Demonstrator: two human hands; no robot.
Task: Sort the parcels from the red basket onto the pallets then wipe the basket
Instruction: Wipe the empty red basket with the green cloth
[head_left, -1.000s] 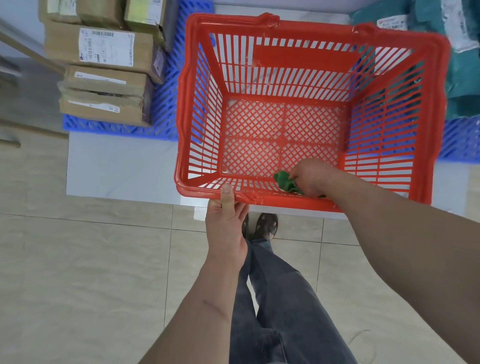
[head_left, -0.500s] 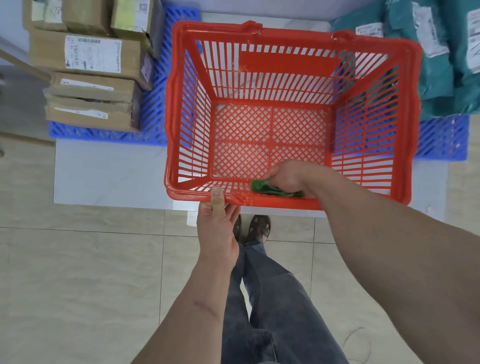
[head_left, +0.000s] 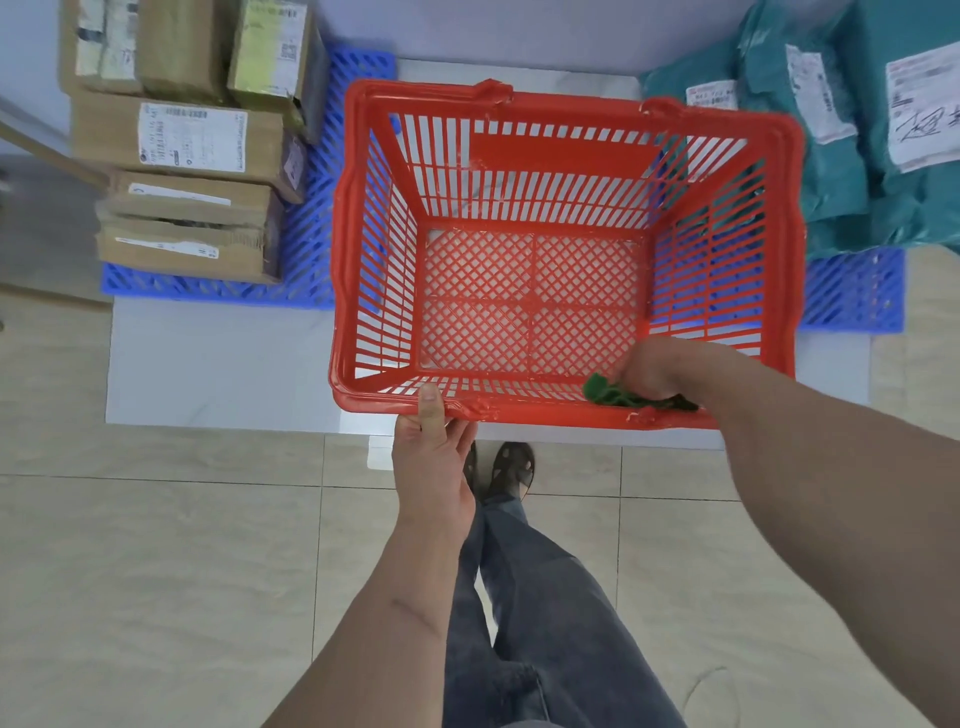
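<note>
The red basket (head_left: 779, 218) stands on a low white platform with nothing but my hand and a cloth inside. My left hand (head_left: 434, 457) grips its near rim, thumb over the edge. Inside the basket, my right hand (head_left: 657, 366) presses a green cloth (head_left: 610, 392) against the near wall at the right corner. Cardboard parcels (head_left: 187, 140) are stacked on a blue pallet (head_left: 306, 270) at the left. Teal bagged parcels (head_left: 841, 145) lie on a second blue pallet (head_left: 852, 296) at the right.
The white platform (head_left: 218, 364) sits on a beige tiled floor (head_left: 156, 571). My legs in jeans and dark shoes (head_left: 504, 470) stand right in front of it. A grey wall runs behind the pallets.
My right hand slid the green cloth leftward along the basket's near wall, then to the right corner. The left hand kept its grip on the rim.
</note>
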